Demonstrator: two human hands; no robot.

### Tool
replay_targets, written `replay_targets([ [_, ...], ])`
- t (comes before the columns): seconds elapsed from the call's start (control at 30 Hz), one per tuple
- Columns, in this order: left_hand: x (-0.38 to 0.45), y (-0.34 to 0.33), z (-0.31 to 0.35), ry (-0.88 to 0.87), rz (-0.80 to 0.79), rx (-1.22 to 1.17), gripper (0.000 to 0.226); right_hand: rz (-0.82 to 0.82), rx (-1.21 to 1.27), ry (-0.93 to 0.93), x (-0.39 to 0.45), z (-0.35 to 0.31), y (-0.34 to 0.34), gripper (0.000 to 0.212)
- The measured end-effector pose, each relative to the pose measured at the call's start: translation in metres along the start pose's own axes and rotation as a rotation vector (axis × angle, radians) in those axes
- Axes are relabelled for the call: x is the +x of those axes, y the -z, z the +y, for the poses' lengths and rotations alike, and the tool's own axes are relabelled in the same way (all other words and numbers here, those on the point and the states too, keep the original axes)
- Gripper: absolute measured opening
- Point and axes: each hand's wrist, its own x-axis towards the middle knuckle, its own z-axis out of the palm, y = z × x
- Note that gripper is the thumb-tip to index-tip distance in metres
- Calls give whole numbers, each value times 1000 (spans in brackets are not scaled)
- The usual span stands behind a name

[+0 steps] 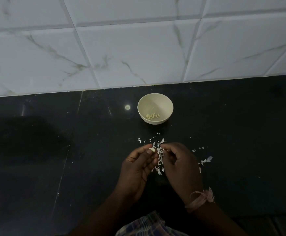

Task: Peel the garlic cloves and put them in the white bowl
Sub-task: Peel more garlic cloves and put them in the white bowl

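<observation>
The desk [36,167] is glossy black with faint pale seams and small white flecks, and the wall [139,48] at the far side is white tile veined with grey marbling and lined with grey grout. The bowl [162,101] is cream-white and holds pale yellow peeled cloves [153,116], while white papery garlic skins [159,160] with a faint purplish tinge lie scattered near it. A frayed pink thread [201,198] circles the right wrist, and a plaid cloth [149,225] in blue, white and dark checks shows at the near edge.
</observation>
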Motion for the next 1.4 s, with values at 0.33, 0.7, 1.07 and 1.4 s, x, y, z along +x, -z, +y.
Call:
replay_targets([
  [0.33, 0, 0, -3, -43, 16, 11, 28, -5, 141, -66, -2, 3, -4, 23],
  [0.7, -4, -1, -5, -183, 15, 281, 12, 30, 185, -118, -5, -5, -10, 11],
  [1.07, -7, -2, 5, -295, -102, 571, 17, -44, 144, -48, 4, -2, -5, 11],
  [1.4, 0, -3, 3, -266, -71, 517, 18, -43, 115, -49, 12, -2, -2, 14],
])
